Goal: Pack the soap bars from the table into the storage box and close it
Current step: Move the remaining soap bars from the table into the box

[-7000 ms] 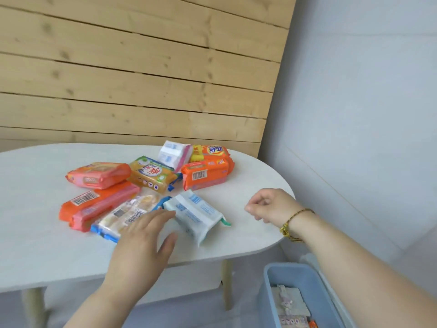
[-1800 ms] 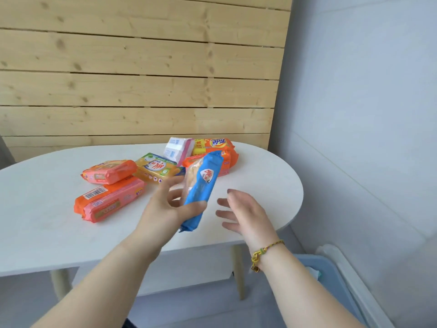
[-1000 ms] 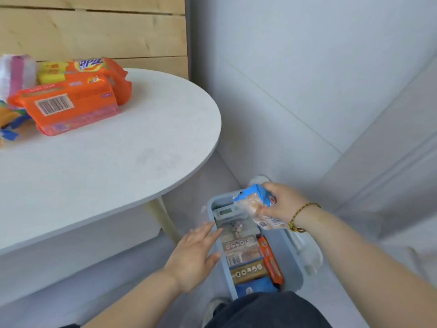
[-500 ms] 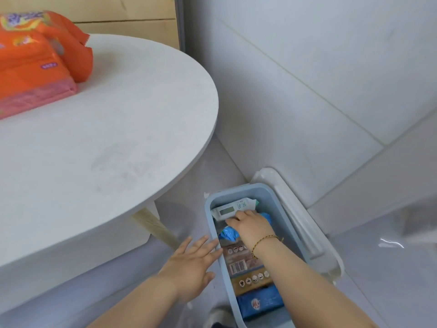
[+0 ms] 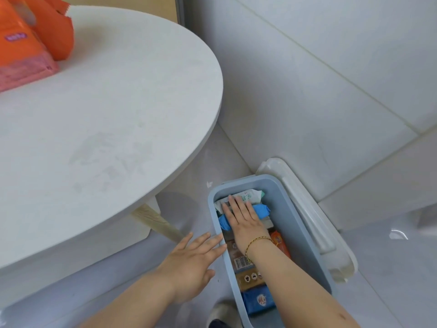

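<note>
The nearest item inside the storage box (image 5: 293,218) is a blue soap pack with a round logo (image 5: 259,300). Beyond it lie a brown pack (image 5: 250,278) and a barcoded pack (image 5: 241,259). An orange bar (image 5: 280,242) stands along the right wall, just beside the right wrist. The box stands open on the floor.

The left hand (image 5: 191,259) is outside the box, palm down, fingers straight and slightly spread. Its fingertips reach the left rim of the box; it holds nothing.

The right hand (image 5: 246,218) is inside the box, palm down, fingers straight and close together. It presses flat on a blue-wrapped soap bar (image 5: 262,210), which lies crosswise in the far half of the box. A bracelet (image 5: 256,242) circles the right wrist.

A white and green pack (image 5: 250,194) lies against the far wall, touching the blue-wrapped soap bar.

The white lid (image 5: 341,255) lies to the right of the box, between the box and the wall.

The white table (image 5: 118,102) stands to the left. Orange soap packs (image 5: 21,43) rest at its far left, cut off by the frame edge.
</note>
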A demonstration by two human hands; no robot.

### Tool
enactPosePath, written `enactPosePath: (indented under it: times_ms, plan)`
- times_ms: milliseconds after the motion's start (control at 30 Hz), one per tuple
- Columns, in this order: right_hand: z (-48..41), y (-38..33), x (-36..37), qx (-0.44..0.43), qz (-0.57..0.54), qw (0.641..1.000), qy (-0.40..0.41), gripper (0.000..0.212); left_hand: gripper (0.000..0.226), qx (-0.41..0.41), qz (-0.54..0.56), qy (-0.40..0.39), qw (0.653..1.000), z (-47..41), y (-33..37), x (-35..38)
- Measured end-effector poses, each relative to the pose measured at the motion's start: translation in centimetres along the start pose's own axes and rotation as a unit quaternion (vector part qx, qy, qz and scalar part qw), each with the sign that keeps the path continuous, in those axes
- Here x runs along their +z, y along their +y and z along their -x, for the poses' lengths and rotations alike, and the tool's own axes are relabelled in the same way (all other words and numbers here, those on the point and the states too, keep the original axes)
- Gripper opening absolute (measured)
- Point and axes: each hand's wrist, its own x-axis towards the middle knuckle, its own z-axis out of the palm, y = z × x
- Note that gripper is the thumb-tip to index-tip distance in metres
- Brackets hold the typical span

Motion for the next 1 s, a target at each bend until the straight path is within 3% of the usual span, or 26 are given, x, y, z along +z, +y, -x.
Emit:
enactPosePath:
  times_ms: [167, 333, 433, 633, 767, 900, 1000]
  plan:
    - [-0.3, 0.0, -1.1, 0.004, 0.026, 0.997, -0.066, 0.078, 0.054, -0.004, -0.01, 0.001, 1.0, 0.1, 0.0, 0.0]
    - [0.6, 0.7, -4.0, -0.007, -0.026, 0.994, -0.102, 0.089, 0.052, -0.024, -0.003, 0.017, 1.0, 0.6, 0.8, -0.7]
    - [2.6, 1.0, -6.8, 0.017, -0.065, 0.996, -0.064, 0.082, 0.051, -0.044, 0.035, 0.071, 0.996, 2.7, 1.8, -1.3]
    - [8.5, 0.3, -13.7, 0.065, -0.106, 0.99, 0.069, 0.045, 0.043, -0.036, 0.096, 0.166, 0.981, 10.0, 3.8, -5.0]
    - [12.1, -2.4, -18.3, 0.053, -0.134, 0.978, 0.15, 0.034, 0.037, -0.021, 0.166, 0.235, 0.957, 17.0, 4.3, -8.2]
    - [13.6, -6.7, -22.0, 0.0, -0.148, 0.97, 0.194, 0.028, 0.029, -0.069, 0.204, 0.362, 0.907, 24.5, 1.0, -10.3]
    - [13.1, -10.9, -24.3, -0.047, -0.134, 0.972, 0.185, 0.025, 0.027, -0.182, 0.201, 0.511, 0.816, 28.9, -3.3, -11.0]
